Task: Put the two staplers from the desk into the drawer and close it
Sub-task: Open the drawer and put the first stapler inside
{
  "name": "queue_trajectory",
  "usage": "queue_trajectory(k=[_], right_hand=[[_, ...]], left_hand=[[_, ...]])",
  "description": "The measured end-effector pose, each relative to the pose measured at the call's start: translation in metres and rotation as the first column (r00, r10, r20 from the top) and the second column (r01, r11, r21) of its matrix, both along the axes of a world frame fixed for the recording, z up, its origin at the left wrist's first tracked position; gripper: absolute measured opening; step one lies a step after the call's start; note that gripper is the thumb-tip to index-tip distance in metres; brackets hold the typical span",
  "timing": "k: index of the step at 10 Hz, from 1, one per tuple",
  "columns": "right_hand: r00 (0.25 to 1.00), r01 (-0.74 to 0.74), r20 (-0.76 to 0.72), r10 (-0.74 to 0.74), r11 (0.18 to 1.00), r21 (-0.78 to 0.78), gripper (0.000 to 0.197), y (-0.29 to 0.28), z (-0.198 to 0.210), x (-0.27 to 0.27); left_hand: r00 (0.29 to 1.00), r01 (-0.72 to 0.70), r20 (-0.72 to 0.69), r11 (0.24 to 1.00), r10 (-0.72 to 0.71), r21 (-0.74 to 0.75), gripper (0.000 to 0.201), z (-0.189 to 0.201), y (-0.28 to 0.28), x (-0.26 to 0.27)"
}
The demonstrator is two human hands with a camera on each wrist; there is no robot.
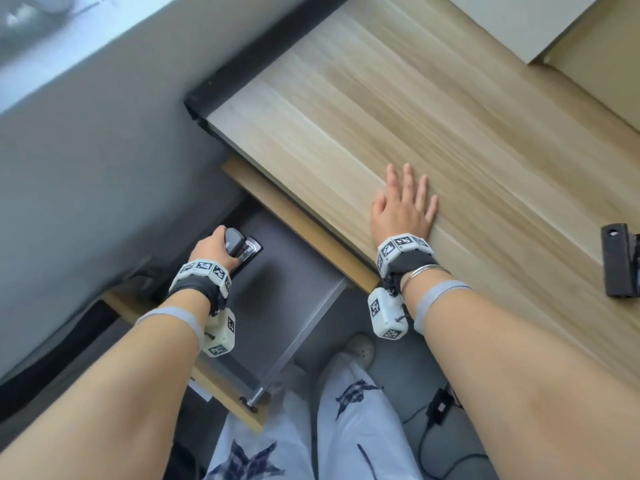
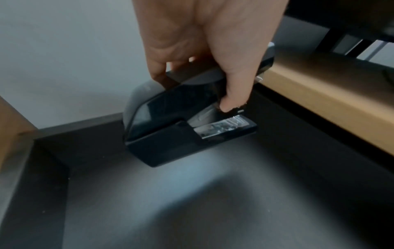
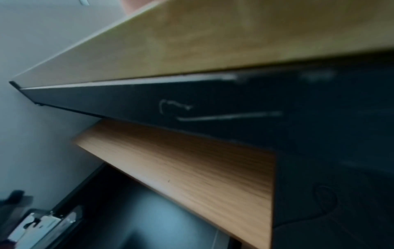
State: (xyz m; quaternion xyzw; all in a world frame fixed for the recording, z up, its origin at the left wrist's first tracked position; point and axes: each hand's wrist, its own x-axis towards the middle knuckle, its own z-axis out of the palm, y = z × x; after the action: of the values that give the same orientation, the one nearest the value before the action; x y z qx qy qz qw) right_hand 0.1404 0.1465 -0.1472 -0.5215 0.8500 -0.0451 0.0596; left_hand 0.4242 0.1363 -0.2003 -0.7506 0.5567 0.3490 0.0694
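Observation:
My left hand [image 1: 214, 249] grips a black stapler [image 1: 242, 249] from above and holds it low inside the open drawer [image 1: 304, 306], near its far left corner. In the left wrist view the thumb and fingers [image 2: 232, 94] wrap the stapler [image 2: 170, 134], whose base hovers at or just above the grey drawer floor [image 2: 192, 202]. My right hand [image 1: 405, 206] lies flat, fingers spread, on the wooden desk top [image 1: 415, 116]. A second black stapler [image 1: 618, 259] sits on the desk at the right edge of the head view.
The drawer front [image 1: 221, 386] with its metal handle [image 1: 263, 386] sticks out toward my legs. The desk edge [image 3: 213, 42] overhangs the drawer's rear. A grey wall [image 1: 86, 150] runs along the left. A black cable and box [image 1: 440, 407] lie on the floor.

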Motion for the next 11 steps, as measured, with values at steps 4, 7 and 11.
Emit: queue_trajectory(k=[4, 7, 11], right_hand=[[0.998, -0.002, -0.065, -0.003, 0.997, -0.073, 0.059, -0.001, -0.004, 0.0], [0.998, -0.006, -0.058, 0.0, 0.995, -0.096, 0.06, 0.0, -0.003, 0.001], [0.999, -0.013, 0.031, 0.014, 1.0, -0.026, 0.06, 0.002, 0.014, 0.003]], left_hand=[[0.998, 0.018, 0.053, 1.0, -0.019, 0.02, 0.038, -0.07, -0.007, -0.018], [0.997, -0.048, 0.064, 0.998, 0.045, 0.042, 0.053, -0.094, 0.003, -0.018], [0.995, 0.022, 0.093, 0.997, -0.029, 0.073, 0.068, -0.017, -0.005, -0.024]])
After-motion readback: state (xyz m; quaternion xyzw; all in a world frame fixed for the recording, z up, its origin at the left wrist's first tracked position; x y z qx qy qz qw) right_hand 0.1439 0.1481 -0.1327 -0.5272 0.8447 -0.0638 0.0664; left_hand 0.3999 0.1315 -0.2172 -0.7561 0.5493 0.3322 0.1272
